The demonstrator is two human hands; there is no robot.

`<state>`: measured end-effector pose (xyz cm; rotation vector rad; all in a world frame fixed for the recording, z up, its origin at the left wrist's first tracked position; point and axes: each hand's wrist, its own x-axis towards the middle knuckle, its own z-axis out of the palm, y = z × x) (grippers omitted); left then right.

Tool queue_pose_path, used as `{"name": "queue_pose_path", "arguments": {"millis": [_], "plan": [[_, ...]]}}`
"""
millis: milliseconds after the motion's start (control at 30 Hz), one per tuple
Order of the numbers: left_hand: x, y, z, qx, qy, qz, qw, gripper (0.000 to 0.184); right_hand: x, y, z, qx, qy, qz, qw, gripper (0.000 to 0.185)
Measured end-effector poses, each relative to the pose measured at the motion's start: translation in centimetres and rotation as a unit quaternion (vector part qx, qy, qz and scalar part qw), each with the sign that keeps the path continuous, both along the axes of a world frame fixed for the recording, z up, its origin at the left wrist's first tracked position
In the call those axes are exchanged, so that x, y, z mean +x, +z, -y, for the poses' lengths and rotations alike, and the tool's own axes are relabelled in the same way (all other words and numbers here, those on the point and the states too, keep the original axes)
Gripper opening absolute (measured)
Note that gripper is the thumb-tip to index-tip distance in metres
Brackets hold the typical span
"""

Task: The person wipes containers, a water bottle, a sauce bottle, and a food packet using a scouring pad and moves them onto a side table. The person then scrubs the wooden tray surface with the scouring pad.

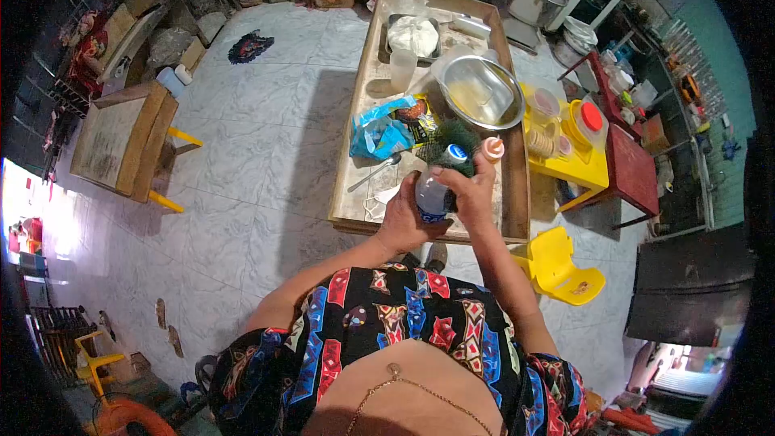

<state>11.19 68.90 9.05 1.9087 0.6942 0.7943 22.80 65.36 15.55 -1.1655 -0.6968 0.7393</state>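
Observation:
My left hand [405,218] is wrapped around a clear plastic bottle [432,194] with a blue label, tilted above the near end of the wooden tray table [343,202]. Closed at the bottle's top, my right hand [475,190] has its thumb just below the blue and white cap [456,153]. Whether the cap is loose I cannot tell. A dark green mesh-like bundle [462,136] lies just beyond the cap. Beside my right fingers stands a squeeze bottle [492,148] with an orange top. A spoon [374,173] and a blue plastic bag [379,131] lie to the left.
A large metal bowl [508,90], a plastic cup [403,70] and a pan of white dough [413,35] occupy the table's far part. To the right are a yellow table [585,163] with containers and a yellow chair [557,270]. A wooden table [113,141] stands left.

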Motion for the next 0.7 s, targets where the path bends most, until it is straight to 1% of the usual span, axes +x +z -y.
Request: {"name": "queue_pose_path", "arguments": {"millis": [33, 67, 100, 133, 167, 200, 233, 267, 300, 333, 367, 400, 433, 500, 533, 567, 633, 700], "plan": [[0.1, 0.3, 0.1, 0.023, -0.009, 0.015, 1.0, 0.084, 0.3, 0.6, 0.2, 0.018, -0.002, -0.001, 1.0, 0.037], [0.2, 0.4, -0.4, 0.022, -0.011, 0.015, 1.0, 0.084, 0.7, 1.3, 0.4, 0.03, -0.005, -0.013, 0.999, 0.038], [0.4, 0.4, -1.4, -0.036, -0.082, 0.079, 0.993, 0.083, 1.3, 1.8, 0.4, 0.055, -0.011, -0.024, 0.998, 0.036], [0.4, 0.3, -2.0, -0.093, -0.153, 0.142, 0.974, 0.082, 1.9, 2.2, 0.7, 0.046, -0.018, -0.031, 0.998, 0.033], [0.3, -0.4, -2.1, -0.094, -0.155, 0.141, 0.973, 0.082, 2.2, 2.8, 0.9, 0.038, -0.026, -0.038, 0.998, 0.031], [0.3, -1.7, -2.2, -0.298, -0.206, 0.173, 0.916, 0.083, 2.2, 3.6, 1.0, 0.057, -0.042, -0.041, 0.997, 0.025], [0.1, -1.9, -2.3, -0.487, -0.248, 0.196, 0.814, 0.084, 2.3, 3.7, 1.0, 0.059, -0.045, -0.04, 0.996, 0.025], [-0.8, -2.0, -1.8, -0.583, -0.224, 0.104, 0.774, 0.085, 2.5, 3.8, 1.1, 0.065, -0.043, -0.022, 0.997, 0.025], [-0.6, -2.4, -1.9, -0.582, -0.227, 0.103, 0.774, 0.085, 2.7, 3.9, 1.1, 0.072, -0.041, -0.004, 0.997, 0.025], [-0.4, -3.3, -2.0, -0.632, -0.27, 0.121, 0.716, 0.078, 2.2, 4.1, 1.2, 0.051, -0.045, 0.027, 0.997, 0.03], [-0.1, -4.2, -2.2, -0.677, -0.31, 0.137, 0.654, 0.072, 1.4, 4.3, 1.2, 0.037, -0.033, 0.018, 0.999, 0.037], [0.2, -5.2, -1.9, -0.656, -0.288, 0.143, 0.683, 0.074, 0.5, 3.7, 0.9, 0.049, -0.041, 0.05, 0.997, 0.042], [0.1, -5.2, -1.7, -0.656, -0.295, 0.136, 0.681, 0.074, -0.2, 2.9, 0.6, 0.062, -0.054, 0.083, 0.993, 0.047], [-0.2, -4.8, -1.2, -0.565, -0.203, 0.218, 0.769, 0.072, -1.4, 1.2, 0.7, 0.059, -0.045, 0.132, 0.988, 0.058], [0.2, -4.4, -0.6, -0.619, -0.131, 0.246, 0.734, 0.071, -1.8, -0.3, 0.4, 0.077, -0.083, 0.173, 0.978, 0.063], [0.8, -12.0, -2.5, -0.537, -0.247, 0.247, 0.768, 0.07, -1.9, -1.9, 0.0, 0.094, -0.12, 0.215, 0.965, 0.068], [1.4, -7.5, -1.8, -0.61, -0.106, 0.297, 0.727, 0.074, -1.3, -4.0, -0.2, 0.062, -0.104, 0.318, 0.94, 0.075], [1.1, -9.5, -3.9, -0.614, -0.102, 0.31, 0.719, 0.077, -1.4, -6.9, 0.1, 0.022, -0.093, 0.359, 0.929, 0.079]]}}
